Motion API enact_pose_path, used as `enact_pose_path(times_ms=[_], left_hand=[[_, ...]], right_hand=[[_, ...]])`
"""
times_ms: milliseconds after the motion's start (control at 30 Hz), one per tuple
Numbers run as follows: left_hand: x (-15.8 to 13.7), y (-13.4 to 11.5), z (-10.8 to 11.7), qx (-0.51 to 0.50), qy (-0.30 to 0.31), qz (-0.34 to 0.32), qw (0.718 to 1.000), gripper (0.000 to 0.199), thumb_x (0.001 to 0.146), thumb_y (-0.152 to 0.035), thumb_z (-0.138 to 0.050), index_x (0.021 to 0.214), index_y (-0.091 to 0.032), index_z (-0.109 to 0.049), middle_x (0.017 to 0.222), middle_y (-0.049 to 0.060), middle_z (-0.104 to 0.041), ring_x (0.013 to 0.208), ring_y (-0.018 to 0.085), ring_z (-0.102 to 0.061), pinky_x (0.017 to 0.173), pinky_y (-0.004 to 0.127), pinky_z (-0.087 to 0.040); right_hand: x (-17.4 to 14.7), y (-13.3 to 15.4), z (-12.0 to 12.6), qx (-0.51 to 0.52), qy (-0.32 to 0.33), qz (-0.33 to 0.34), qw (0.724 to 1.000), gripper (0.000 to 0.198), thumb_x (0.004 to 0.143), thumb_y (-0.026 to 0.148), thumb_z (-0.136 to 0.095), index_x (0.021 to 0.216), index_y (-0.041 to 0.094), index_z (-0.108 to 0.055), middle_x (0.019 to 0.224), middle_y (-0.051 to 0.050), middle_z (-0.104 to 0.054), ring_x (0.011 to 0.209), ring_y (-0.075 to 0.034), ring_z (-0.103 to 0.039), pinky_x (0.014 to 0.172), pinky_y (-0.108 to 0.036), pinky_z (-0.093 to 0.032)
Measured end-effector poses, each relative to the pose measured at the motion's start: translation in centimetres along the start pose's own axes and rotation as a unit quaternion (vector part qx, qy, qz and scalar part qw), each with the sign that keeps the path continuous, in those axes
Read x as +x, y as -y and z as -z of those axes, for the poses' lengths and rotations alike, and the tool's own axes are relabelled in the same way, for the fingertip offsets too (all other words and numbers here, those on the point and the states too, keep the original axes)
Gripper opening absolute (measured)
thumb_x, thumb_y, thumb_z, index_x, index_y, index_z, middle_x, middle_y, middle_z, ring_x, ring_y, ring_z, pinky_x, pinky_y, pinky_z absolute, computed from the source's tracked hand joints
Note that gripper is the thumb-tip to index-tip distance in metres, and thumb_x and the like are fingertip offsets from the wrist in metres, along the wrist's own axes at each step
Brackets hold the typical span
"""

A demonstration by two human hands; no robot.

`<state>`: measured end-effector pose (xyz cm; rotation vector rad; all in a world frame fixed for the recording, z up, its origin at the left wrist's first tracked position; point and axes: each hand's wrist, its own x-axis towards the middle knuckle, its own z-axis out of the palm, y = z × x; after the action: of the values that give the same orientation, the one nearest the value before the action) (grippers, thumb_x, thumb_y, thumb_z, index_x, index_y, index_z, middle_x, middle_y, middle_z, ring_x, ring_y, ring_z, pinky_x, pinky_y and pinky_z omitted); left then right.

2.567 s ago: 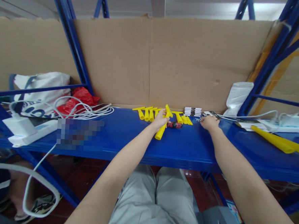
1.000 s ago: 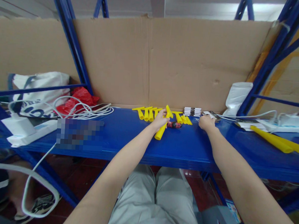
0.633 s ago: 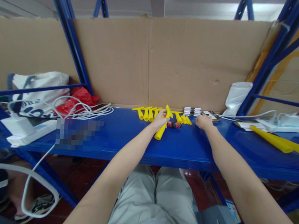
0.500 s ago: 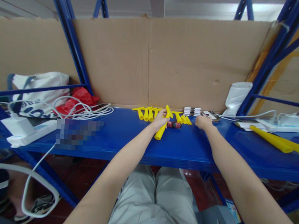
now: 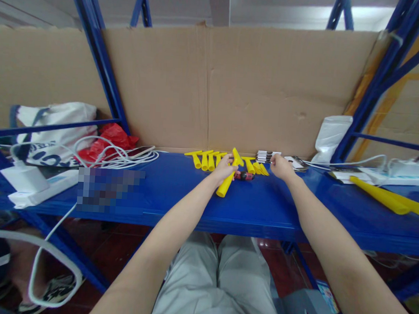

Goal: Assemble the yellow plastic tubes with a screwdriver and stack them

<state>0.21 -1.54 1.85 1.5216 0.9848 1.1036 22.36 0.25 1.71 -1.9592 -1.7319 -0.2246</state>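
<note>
My left hand point(image 5: 225, 168) is wrapped round a yellow T-shaped plastic tube point(image 5: 223, 188), whose round open end tilts down toward me. A red and black tool-like object point(image 5: 245, 176) lies just right of it. My right hand point(image 5: 282, 166) is closed, fingertips together at the right end of a small stack of white pieces with dark bands point(image 5: 264, 156); what they pinch, if anything, is hidden. Between the hands lie several yellow pieces point(image 5: 250, 166). More yellow T-shaped tubes point(image 5: 205, 161) are lined up left of my left hand.
On the blue shelf point(image 5: 179, 193), white cables point(image 5: 124, 159) and a red bag point(image 5: 113, 139) lie left. Long yellow tubes point(image 5: 384, 196), a power strip point(image 5: 412, 179) and a white pouch point(image 5: 333, 136) are on the right. Cardboard point(image 5: 256, 89) stands behind; blue posts point(image 5: 102, 60) flank it.
My right hand has moved slightly left and up, its fingertips now at the white stack's right end. My left hand keeps the yellow tube in the same place.
</note>
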Motion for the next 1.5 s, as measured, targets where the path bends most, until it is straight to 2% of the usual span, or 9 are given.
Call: enact_pose_path(times_ms=[67, 167, 267, 367, 500, 700, 967, 1200, 1500], left_hand=[[-0.1, 0.0, 0.0, -0.007, 0.022, 0.002, 1.000, 0.056, 0.077, -0.001, -0.049, 0.127, -0.022, -0.038, 0.130, 0.013, -0.048, 0.056, 0.006, -0.059, 0.038, 0.014, -0.040], [0.0, 0.2, -0.1, -0.014, 0.060, 0.003, 0.998, 0.058, 0.075, 0.000, -0.051, 0.127, -0.023, -0.039, 0.132, 0.014, -0.045, 0.056, 0.007, -0.060, 0.039, 0.016, -0.041], [0.1, 0.5, 0.0, -0.016, 0.085, 0.007, 0.996, 0.060, 0.074, 0.000, -0.053, 0.127, -0.025, -0.041, 0.133, 0.013, -0.044, 0.057, 0.007, -0.061, 0.041, 0.015, -0.041], [0.1, 0.5, 0.1, -0.020, 0.098, 0.003, 0.995, 0.060, 0.074, 0.000, -0.053, 0.127, -0.025, -0.042, 0.132, 0.014, -0.045, 0.058, 0.008, -0.062, 0.041, 0.015, -0.041], [-0.2, 0.2, 0.0, -0.024, 0.103, -0.003, 0.994, 0.060, 0.073, 0.001, -0.052, 0.128, -0.022, -0.042, 0.133, 0.017, -0.043, 0.054, 0.008, -0.061, 0.037, 0.017, -0.040], [-0.3, 0.2, -0.2, -0.023, 0.122, -0.016, 0.992, 0.063, 0.071, 0.002, -0.053, 0.128, -0.022, -0.043, 0.134, 0.017, -0.043, 0.055, 0.007, -0.061, 0.038, 0.016, -0.041], [0.2, 0.6, 0.1, -0.019, 0.134, -0.022, 0.991, 0.063, 0.071, 0.001, -0.055, 0.128, -0.023, -0.044, 0.130, 0.016, -0.047, 0.059, 0.008, -0.062, 0.042, 0.015, -0.043], [0.0, 0.6, 0.0, -0.008, 0.136, -0.030, 0.990, 0.064, 0.071, 0.000, -0.054, 0.130, -0.022, -0.041, 0.132, 0.017, -0.045, 0.058, 0.009, -0.062, 0.040, 0.017, -0.043], [-0.5, 0.1, -0.2, -0.026, 0.126, -0.019, 0.991, 0.057, 0.073, 0.001, -0.053, 0.123, -0.022, -0.043, 0.133, 0.015, -0.045, 0.057, 0.006, -0.061, 0.039, 0.013, -0.040]], right_hand=[[0.5, 0.3, -0.3, 0.126, -0.053, 0.032, 0.990, 0.019, 0.073, 0.011, -0.047, 0.090, 0.017, -0.053, 0.091, -0.012, -0.065, 0.086, -0.022, -0.060, 0.077, -0.035, -0.045], [0.8, 1.5, -0.5, 0.306, -0.101, 0.103, 0.941, 0.011, 0.071, 0.016, -0.051, 0.079, 0.020, -0.045, 0.079, -0.006, -0.061, 0.074, -0.017, -0.058, 0.071, -0.032, -0.047], [0.5, 3.1, -0.4, 0.407, -0.082, 0.139, 0.899, 0.016, 0.068, 0.019, -0.055, 0.075, 0.022, -0.041, 0.073, -0.001, -0.056, 0.070, -0.015, -0.056, 0.072, -0.032, -0.047], [-0.2, 4.4, -0.4, 0.445, -0.044, 0.150, 0.882, 0.018, 0.067, 0.019, -0.056, 0.074, 0.022, -0.040, 0.069, 0.001, -0.053, 0.067, -0.013, -0.054, 0.072, -0.032, -0.046], [-0.9, 5.3, -0.7, 0.443, -0.020, 0.171, 0.880, 0.016, 0.066, 0.019, -0.056, 0.073, 0.022, -0.042, 0.069, 0.002, -0.052, 0.066, -0.013, -0.053, 0.072, -0.033, -0.046], [-1.0, 5.7, -0.9, 0.435, -0.020, 0.180, 0.882, 0.016, 0.065, 0.018, -0.056, 0.073, 0.021, -0.042, 0.071, 0.001, -0.053, 0.066, -0.012, -0.052, 0.071, -0.032, -0.046], [-1.1, 5.7, -0.8, 0.450, -0.014, 0.147, 0.881, 0.017, 0.064, 0.016, -0.058, 0.073, 0.021, -0.044, 0.070, 0.001, -0.054, 0.067, -0.013, -0.054, 0.075, -0.034, -0.046], [-1.2, 5.7, -0.7, 0.472, 0.020, 0.096, 0.876, 0.021, 0.063, 0.015, -0.060, 0.075, 0.021, -0.045, 0.067, 0.003, -0.053, 0.064, -0.012, -0.053, 0.074, -0.034, -0.047], [-0.8, 5.4, -1.4, 0.455, -0.006, 0.091, 0.886, 0.022, 0.064, 0.021, -0.065, 0.076, 0.021, -0.046, 0.071, 0.001, -0.057, 0.068, -0.013, -0.055, 0.074, -0.033, -0.049]])
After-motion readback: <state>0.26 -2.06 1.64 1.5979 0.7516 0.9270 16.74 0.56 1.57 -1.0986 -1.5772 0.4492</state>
